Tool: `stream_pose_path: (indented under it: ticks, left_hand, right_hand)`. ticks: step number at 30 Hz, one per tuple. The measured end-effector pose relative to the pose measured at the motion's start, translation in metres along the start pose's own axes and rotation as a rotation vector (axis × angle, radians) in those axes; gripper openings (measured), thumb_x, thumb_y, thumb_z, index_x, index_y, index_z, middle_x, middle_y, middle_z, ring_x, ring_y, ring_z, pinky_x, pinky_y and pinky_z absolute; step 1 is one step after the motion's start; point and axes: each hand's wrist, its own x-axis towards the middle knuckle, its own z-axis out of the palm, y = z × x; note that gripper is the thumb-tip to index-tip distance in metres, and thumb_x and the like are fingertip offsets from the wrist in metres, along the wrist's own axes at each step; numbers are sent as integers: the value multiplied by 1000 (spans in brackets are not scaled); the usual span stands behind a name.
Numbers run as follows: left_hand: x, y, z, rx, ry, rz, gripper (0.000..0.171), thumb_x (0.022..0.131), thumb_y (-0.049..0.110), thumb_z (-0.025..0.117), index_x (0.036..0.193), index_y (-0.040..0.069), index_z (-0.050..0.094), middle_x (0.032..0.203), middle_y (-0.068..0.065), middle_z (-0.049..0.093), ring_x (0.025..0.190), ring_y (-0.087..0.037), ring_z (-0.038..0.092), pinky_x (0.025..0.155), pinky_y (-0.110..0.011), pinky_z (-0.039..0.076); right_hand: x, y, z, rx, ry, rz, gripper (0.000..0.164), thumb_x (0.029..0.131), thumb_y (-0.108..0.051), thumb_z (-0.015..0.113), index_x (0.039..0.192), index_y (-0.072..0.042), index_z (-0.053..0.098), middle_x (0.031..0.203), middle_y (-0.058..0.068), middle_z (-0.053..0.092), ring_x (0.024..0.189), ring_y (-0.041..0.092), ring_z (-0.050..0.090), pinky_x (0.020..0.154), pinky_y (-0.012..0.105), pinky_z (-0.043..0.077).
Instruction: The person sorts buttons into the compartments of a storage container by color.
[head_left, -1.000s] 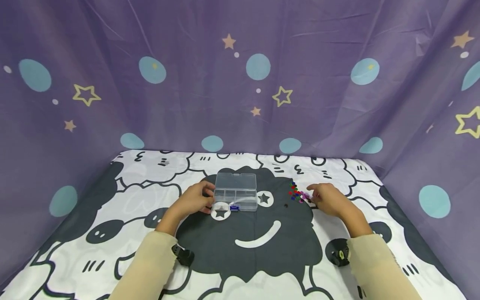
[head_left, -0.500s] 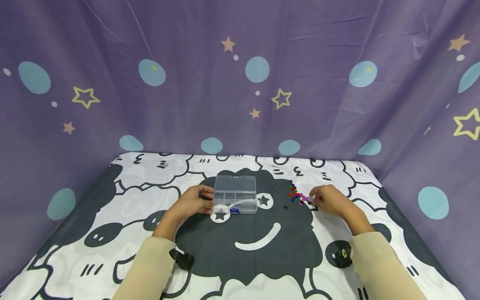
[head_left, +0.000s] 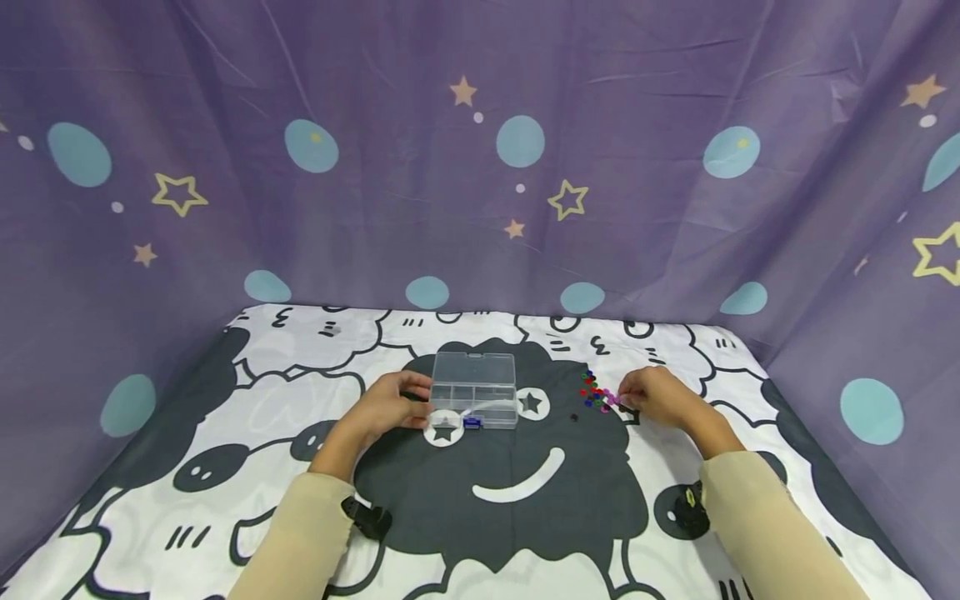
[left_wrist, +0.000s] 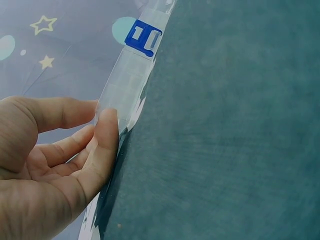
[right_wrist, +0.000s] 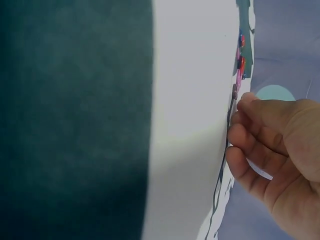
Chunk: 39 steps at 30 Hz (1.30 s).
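Observation:
A clear plastic compartment box point(head_left: 474, 398) stands on the patterned cloth, its lid point(head_left: 474, 368) raised at the back. My left hand point(head_left: 390, 402) holds its left end. In the left wrist view the thumb point(left_wrist: 106, 132) lies along the front corner, with the index fingertip at the top edge. Right of the box lies a loose cluster of small bead-like pieces point(head_left: 592, 390) in red, blue, green and pink. My right hand point(head_left: 654, 396) has its fingertips down at the pink pieces point(head_left: 611, 400). In the right wrist view its fingers are bent; I cannot tell whether they pinch a piece.
A blue label or latch point(head_left: 472, 423) marks the box's front. One dark piece point(head_left: 574, 417) lies apart, between box and cluster. The cloth point(head_left: 510, 529) has a sheep print. A purple curtain point(head_left: 420, 192) hangs behind the table.
My right hand's fingertips have come down and drawn closer together at the pink pieces. The left hand stays at the box's left end, its fingers closer against it.

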Motion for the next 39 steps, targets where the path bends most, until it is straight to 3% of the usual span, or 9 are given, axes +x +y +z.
stream_pose_path:
  ticks: [15, 22, 34, 39]
  left_hand:
    - [0, 0, 1, -34, -2, -14, 50, 92, -9, 70, 139, -4, 54, 131, -25, 53, 92, -28, 69, 78, -39, 65]
    - [1, 0, 1, -46, -13, -12, 50, 92, -10, 70, 139, -5, 54, 132, -26, 52, 92, -28, 68, 78, -39, 65]
    - [1, 0, 0, -52, -8, -17, 50, 92, -10, 70, 139, -6, 54, 132, -26, 52, 91, -26, 68, 78, -38, 65]
    - [0, -1, 0, -51, -9, -12, 51, 91, -10, 70, 139, -6, 53, 132, -26, 52, 91, -27, 68, 78, -38, 65]
  right_hand:
    - [11, 5, -2, 25, -101, -5, 9, 86, 2, 75, 85, -6, 73, 73, -3, 71, 66, 6, 57, 61, 28, 51]
    - [15, 7, -6, 60, -166, 46, 8, 89, -1, 74, 84, -7, 72, 71, -4, 68, 65, 6, 56, 63, 26, 50]
    - [20, 7, -10, 100, -245, 62, 8, 93, -3, 69, 86, -7, 71, 72, -5, 64, 66, 9, 55, 62, 26, 49]
    - [23, 8, -10, 116, -230, 42, 10, 92, 1, 63, 87, -5, 70, 70, -5, 62, 63, 9, 52, 58, 24, 45]
